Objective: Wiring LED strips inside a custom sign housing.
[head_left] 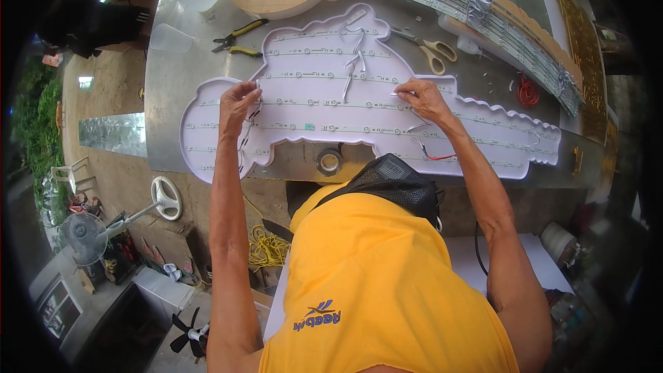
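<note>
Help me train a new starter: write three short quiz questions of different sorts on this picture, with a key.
1. True or false: the scissors lie farther right than the pliers.

2. What colour is the coiled wire toward the right of the picture?
A) blue
B) red
C) green

3. What do the left hand and the right hand each pinch over the shallow white tray?

Key:
1. True.
2. B.
3. A small white piece, too small to identify.
</note>
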The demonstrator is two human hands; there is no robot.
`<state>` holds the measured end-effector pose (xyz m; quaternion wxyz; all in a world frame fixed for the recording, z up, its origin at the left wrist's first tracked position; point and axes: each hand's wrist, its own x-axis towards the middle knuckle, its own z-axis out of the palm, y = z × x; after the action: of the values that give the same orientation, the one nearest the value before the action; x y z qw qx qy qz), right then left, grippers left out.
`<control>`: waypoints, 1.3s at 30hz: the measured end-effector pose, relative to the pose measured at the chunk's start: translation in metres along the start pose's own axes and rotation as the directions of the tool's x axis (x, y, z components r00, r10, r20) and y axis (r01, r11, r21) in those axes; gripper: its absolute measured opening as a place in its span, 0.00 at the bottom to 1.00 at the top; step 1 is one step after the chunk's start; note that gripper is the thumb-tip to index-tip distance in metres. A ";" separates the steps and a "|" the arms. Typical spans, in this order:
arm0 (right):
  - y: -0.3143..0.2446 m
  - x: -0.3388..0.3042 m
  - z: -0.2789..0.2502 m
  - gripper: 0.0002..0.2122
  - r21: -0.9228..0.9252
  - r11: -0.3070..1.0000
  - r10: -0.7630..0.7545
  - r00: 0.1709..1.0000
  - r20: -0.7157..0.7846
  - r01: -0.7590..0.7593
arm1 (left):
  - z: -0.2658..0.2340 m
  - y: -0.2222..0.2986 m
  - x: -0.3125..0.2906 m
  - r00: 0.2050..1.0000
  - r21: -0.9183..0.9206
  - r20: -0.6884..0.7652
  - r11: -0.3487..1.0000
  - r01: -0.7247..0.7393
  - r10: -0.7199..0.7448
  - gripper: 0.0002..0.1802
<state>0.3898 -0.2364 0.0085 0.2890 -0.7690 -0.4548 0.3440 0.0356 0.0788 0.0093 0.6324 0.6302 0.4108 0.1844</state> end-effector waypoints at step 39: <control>-0.008 0.014 -0.022 0.13 0.259 0.934 0.191 0.957 0.218 -0.246 | 0.174 0.018 -0.002 0.905 0.044 0.315 0.957 0.287 -0.285 0.15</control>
<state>0.4086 -0.2230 0.0241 0.3114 -0.7292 -0.3374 0.5073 0.1701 -0.0322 0.0039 0.7116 0.5835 0.3912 -0.0134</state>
